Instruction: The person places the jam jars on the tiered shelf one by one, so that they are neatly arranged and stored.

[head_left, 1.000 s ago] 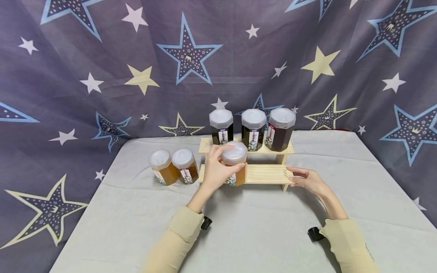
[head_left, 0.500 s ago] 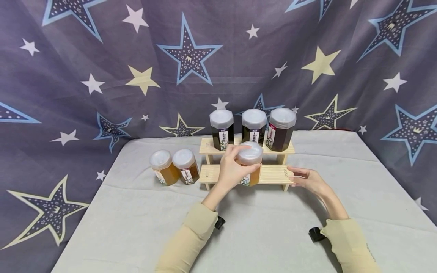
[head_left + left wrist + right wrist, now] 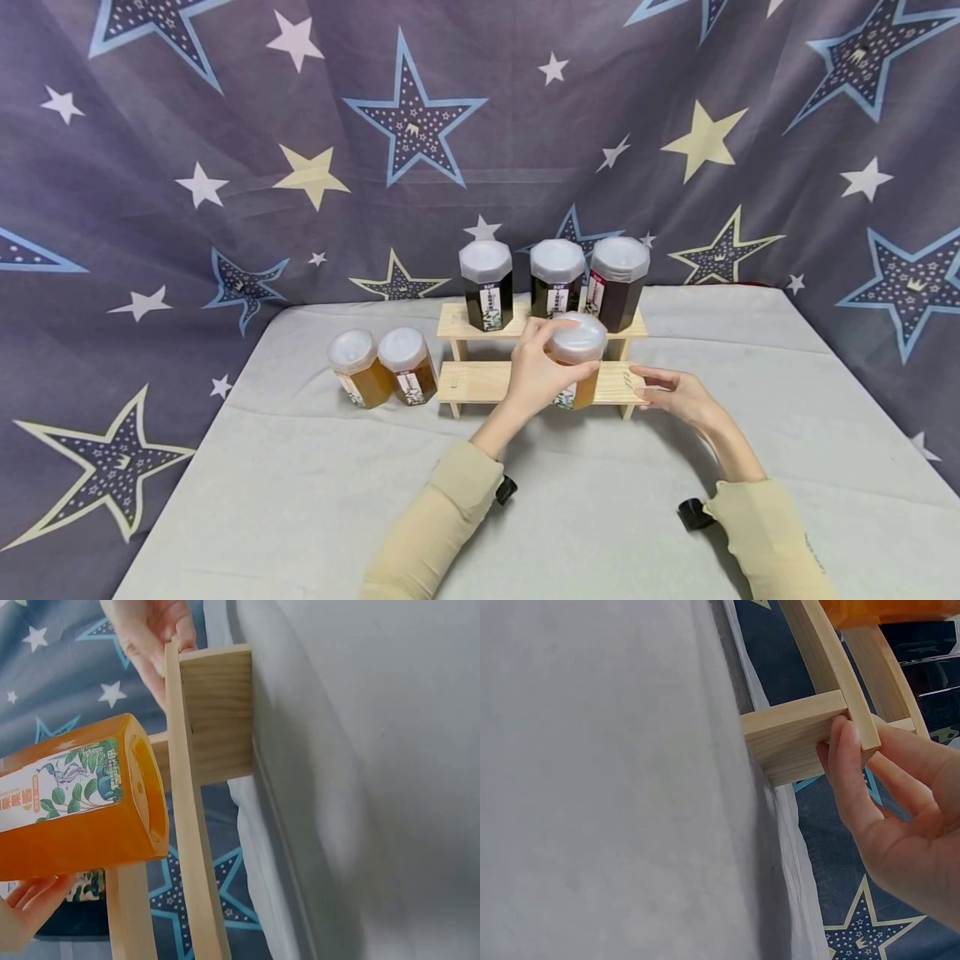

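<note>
My left hand (image 3: 534, 375) grips an amber honey jar (image 3: 587, 385) by its pale lid, fingers on top and thumb across the front. The jar overlaps the right part of the lower step of a two-step wooden rack (image 3: 476, 382). From the left wrist, the jar's base (image 3: 146, 787) shows close over the step's board (image 3: 191, 817). At the rack's right end, my right hand (image 3: 678, 396) pinches the lower board; the right wrist view has the thumb and fingers (image 3: 847, 761) on either side of the board's end.
Three dark jars with whitish lids stand on the upper step, including a left one (image 3: 487, 287), a middle one (image 3: 557, 279) and a right one (image 3: 617, 287). Left of the rack, an amber jar (image 3: 367, 379) and a browner jar (image 3: 412, 375) stand on the grey cloth (image 3: 285, 467).
My left hand has carried the honey jar rightward along the lower step, baring the step's left part. The right hand has stayed at the rack's end.
</note>
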Demonstrator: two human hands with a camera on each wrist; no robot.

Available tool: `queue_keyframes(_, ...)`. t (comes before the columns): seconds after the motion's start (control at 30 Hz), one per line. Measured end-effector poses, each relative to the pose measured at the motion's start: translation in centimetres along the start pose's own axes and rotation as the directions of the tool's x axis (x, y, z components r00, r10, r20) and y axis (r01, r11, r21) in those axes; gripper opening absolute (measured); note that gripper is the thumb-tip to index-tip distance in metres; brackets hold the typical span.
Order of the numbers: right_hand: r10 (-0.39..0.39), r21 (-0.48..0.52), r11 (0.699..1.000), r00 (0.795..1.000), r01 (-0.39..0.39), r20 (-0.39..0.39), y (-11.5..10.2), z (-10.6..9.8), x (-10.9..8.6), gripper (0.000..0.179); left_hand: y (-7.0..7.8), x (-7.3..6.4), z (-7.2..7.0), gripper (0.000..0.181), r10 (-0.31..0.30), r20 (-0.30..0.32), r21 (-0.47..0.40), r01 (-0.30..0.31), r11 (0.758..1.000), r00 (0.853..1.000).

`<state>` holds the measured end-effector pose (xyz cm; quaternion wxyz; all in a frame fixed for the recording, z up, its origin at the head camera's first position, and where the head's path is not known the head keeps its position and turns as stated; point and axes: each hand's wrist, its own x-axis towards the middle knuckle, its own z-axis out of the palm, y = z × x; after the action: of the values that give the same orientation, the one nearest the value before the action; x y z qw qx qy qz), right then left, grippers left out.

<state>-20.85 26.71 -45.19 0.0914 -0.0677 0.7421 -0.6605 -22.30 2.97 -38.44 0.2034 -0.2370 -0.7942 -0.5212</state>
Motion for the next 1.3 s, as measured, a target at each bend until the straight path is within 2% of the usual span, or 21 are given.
queue_keyframes(0.2,0.012,-0.028,1.000,1.000,-0.013,-0.004,0.1,-0.1,0.1,0.051,-0.1,0.2,0.9,0.049,0.018,0.003,-0.005,-0.018,1.000,1.000)
queue_keyframes(0.53,0.014,-0.036,0.999,1.000,-0.014,0.008,-0.3,0.1,0.1,0.051,-0.7,0.4,2.3,0.049,0.012,0.014,-0.002,-0.011,1.000,1.000)
queue_keyframes(0.63,-0.013,-0.023,1.000,1.000,0.013,0.015,0.0,0.0,0.1,0.053,-0.7,0.5,2.6,0.049,0.020,0.015,0.003,-0.020,1.000,1.000)
queue_keyframes(0.77,-0.105,0.035,0.994,0.992,0.103,0.066,0.2,-0.3,0.0,0.048,-0.7,0.8,3.1,0.049,0.041,0.023,0.003,-0.041,0.999,0.999)
queue_keyframes(0.87,-0.126,0.040,0.992,0.989,0.123,0.079,0.3,-0.4,-0.1,0.046,-0.6,0.9,3.6,0.049,0.050,0.027,0.013,-0.051,0.999,0.998)
queue_keyframes(1.07,-0.023,-0.056,0.998,1.000,0.023,0.007,0.2,-0.1,0.0,0.051,-0.5,1.1,4.2,0.050,0.049,0.048,0.035,-0.051,0.998,0.998)
queue_keyframes(1.3,0.008,-0.039,0.999,1.000,-0.008,0.000,-0.3,-0.2,-0.2,0.050,-0.2,1.4,4.5,0.051,0.027,0.107,0.047,-0.032,0.998,0.994)
